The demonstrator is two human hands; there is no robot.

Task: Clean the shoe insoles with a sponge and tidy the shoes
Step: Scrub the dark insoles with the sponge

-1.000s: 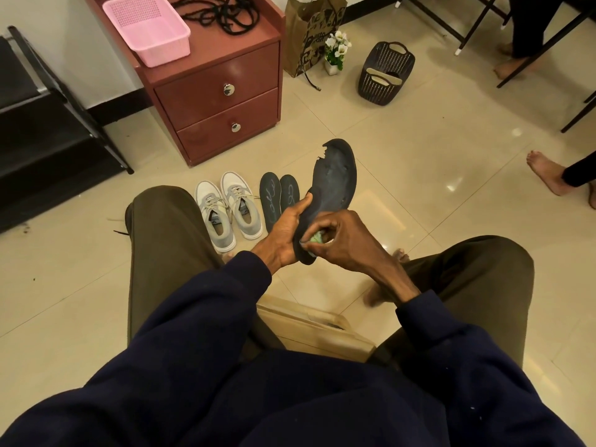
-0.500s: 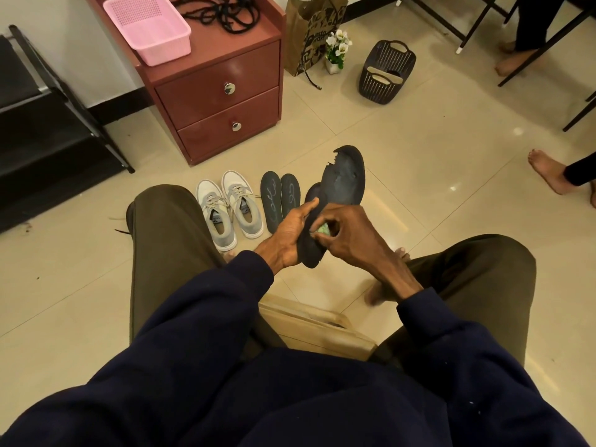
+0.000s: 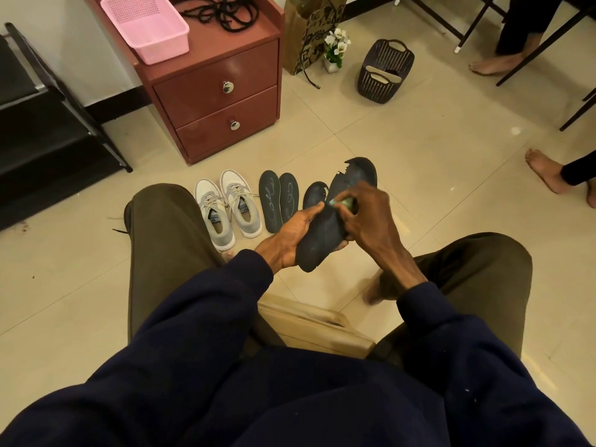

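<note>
My left hand (image 3: pixel 292 235) grips a worn dark insole (image 3: pixel 325 233) by its heel end, its torn toe pointing away from me. My right hand (image 3: pixel 364 217) pinches a small green sponge (image 3: pixel 343 203) against the insole's upper middle. Behind the held insole a second torn dark insole (image 3: pixel 312 195) lies on the floor. Two more dark insoles (image 3: pixel 279 200) with pale scribbles lie side by side on the tiles. A pair of grey and white sneakers (image 3: pixel 227 206) stands just left of them, toes toward me.
A red two-drawer cabinet (image 3: pixel 222 91) stands beyond the shoes, with a pink basket (image 3: pixel 146 25) and black cords on top. A paper bag, small flowers and a dark plastic basket (image 3: pixel 383 71) sit farther right. Other people's bare feet (image 3: pixel 548 171) are at the right. A black rack (image 3: pixel 48 124) is left.
My right hand slid the sponge up the insole from near the heel toward the middle. The insole tilted slightly right; my left hand kept its grip.
</note>
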